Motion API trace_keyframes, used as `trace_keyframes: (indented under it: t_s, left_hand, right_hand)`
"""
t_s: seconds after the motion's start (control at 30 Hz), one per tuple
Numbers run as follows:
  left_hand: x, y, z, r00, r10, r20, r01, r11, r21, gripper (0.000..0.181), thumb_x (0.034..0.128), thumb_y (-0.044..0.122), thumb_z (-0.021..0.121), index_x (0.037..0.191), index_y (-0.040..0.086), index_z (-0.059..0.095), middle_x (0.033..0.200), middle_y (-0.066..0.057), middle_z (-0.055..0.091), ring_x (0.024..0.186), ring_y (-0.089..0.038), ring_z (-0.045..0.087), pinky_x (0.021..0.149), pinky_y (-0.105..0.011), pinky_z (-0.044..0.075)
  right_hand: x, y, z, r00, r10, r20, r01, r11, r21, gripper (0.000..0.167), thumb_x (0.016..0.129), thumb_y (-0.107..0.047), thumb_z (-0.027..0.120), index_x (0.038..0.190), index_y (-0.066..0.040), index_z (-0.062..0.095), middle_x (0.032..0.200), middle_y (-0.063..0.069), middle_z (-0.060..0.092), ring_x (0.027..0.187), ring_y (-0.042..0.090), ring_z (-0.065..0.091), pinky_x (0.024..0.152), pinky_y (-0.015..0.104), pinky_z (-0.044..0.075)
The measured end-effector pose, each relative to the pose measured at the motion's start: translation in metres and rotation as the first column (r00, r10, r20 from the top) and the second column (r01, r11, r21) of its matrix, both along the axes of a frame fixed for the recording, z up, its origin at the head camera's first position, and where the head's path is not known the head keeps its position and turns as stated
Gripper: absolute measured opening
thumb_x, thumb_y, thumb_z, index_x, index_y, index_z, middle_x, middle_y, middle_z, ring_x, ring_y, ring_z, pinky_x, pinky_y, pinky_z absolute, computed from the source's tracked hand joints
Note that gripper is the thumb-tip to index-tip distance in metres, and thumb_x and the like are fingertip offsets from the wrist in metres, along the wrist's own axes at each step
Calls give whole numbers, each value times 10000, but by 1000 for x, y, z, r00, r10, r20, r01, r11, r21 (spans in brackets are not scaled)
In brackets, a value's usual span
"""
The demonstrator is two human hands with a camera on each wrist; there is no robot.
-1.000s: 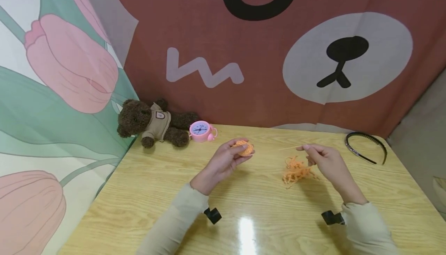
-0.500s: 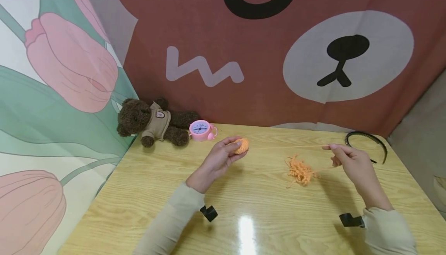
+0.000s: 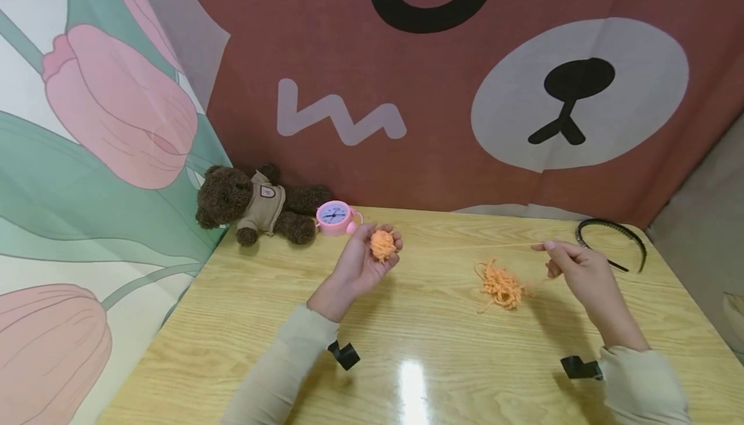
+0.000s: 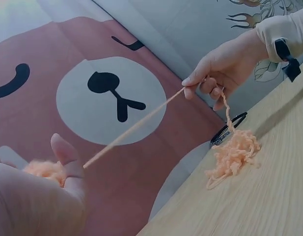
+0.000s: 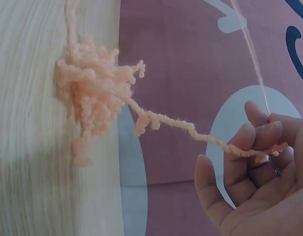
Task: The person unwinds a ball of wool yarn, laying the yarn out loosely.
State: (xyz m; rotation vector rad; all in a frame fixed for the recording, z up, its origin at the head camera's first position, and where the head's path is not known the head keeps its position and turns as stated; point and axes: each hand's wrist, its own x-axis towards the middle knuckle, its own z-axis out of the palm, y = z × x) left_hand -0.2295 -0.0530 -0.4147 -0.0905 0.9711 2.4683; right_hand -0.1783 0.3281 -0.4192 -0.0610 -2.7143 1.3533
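Observation:
A small ball of orange yarn [image 3: 382,245] sits in my upturned left hand [image 3: 356,269], fingers curled about its far side and the thumb off its face. From the ball a taut yarn strand [image 4: 136,128] runs across to my right hand [image 3: 589,283], which pinches it between thumb and forefinger. A loose, crinkled heap of the same yarn [image 3: 502,286] lies on the table between the hands. In the right wrist view, a kinked length of yarn [image 5: 180,127] leads from that heap into the right hand's curled fingers. The left wrist view shows the ball partly hidden behind the left hand.
A brown teddy bear [image 3: 264,205] lies at the table's back left, with a pink alarm clock [image 3: 334,217] by its feet. Toward the back right is a black headband [image 3: 639,244]. A printed bear curtain [image 3: 430,173] hangs behind the wooden table [image 3: 453,360].
The right hand has drawn the strand to the right, then come back slightly. The left hand has moved a little left and turned palm up, its thumb lifting off the ball.

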Motion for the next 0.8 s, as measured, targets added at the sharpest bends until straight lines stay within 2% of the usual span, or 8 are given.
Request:
trace_keyframes:
  t_s: [0.17,0.33,0.43,0.53,0.57,0.67,0.73,0.8]
  left_hand:
    - [0,-1,-1,1000,20,7,-20,999,-33,202,1071,287,509,1182,118,511,996,-28,647,858,-93,642,659,-143,563]
    - [-1,-3,-5,999,25,-19,-27,993,-111,431,1033,37,518,1444,68,393,1287,-111,567,999,-134,674,803,-152,593]
    - [0,-5,-6,999,18,-28,-21,992,-126,542,1026,-6,505,1537,46,331,1463,-193,450,1070,-170,682,892,-179,594]
    - [0,-6,-6,999,19,-35,-24,989,-145,531,1026,-9,509,1532,39,356,1458,-227,457,1055,-170,697,905,-191,595]
    - [0,-6,-6,999,19,-37,-25,988,-154,522,1026,-9,514,1525,36,367,1431,-224,486,1034,-165,704,899,-194,599]
    - [2,-4,-6,999,-4,-52,-5,984,-180,496,1032,7,517,1507,34,380,1372,-204,530,996,-148,713,884,-195,604]
    - [3,-2,-5,997,-34,-68,20,981,-192,483,1035,16,519,1498,29,384,1371,-208,536,993,-143,711,891,-197,603]
    - [6,1,-4,994,-65,-83,48,981,-189,475,1037,23,518,1493,22,386,1408,-225,508,1009,-147,707,913,-202,597]
  right_hand:
    - [-1,4,0,1000,-17,10,17,1000,7,552,1035,-580,427,1293,-161,676,828,43,630,794,151,555,605,267,438]
    - [2,24,-3,994,-107,-11,106,991,-81,477,1043,-520,462,1273,-169,688,765,-18,624,784,88,573,637,174,505]
    - [4,38,-3,978,-204,-33,191,953,-234,378,1040,-440,523,1175,-155,731,720,-73,613,712,47,591,620,138,537]
    - [5,46,-2,957,-290,-27,269,915,-302,305,1040,-403,538,1102,-197,755,692,-119,602,682,19,586,566,142,497]
    - [5,48,-2,953,-303,-18,285,914,-290,305,1044,-400,532,1086,-203,760,697,-145,603,684,6,583,548,160,471]
    - [2,46,-5,968,-251,25,252,962,-105,397,1061,-454,460,1169,-185,733,725,-159,626,708,-31,570,555,201,443]
    - [-2,40,-9,984,-170,58,168,985,43,479,1069,-485,416,1229,-140,708,819,-102,687,758,-24,593,607,260,472]
    - [-6,30,-12,994,-76,84,61,984,168,557,1075,-507,373,1290,-90,675,950,21,748,859,90,669,716,347,546]
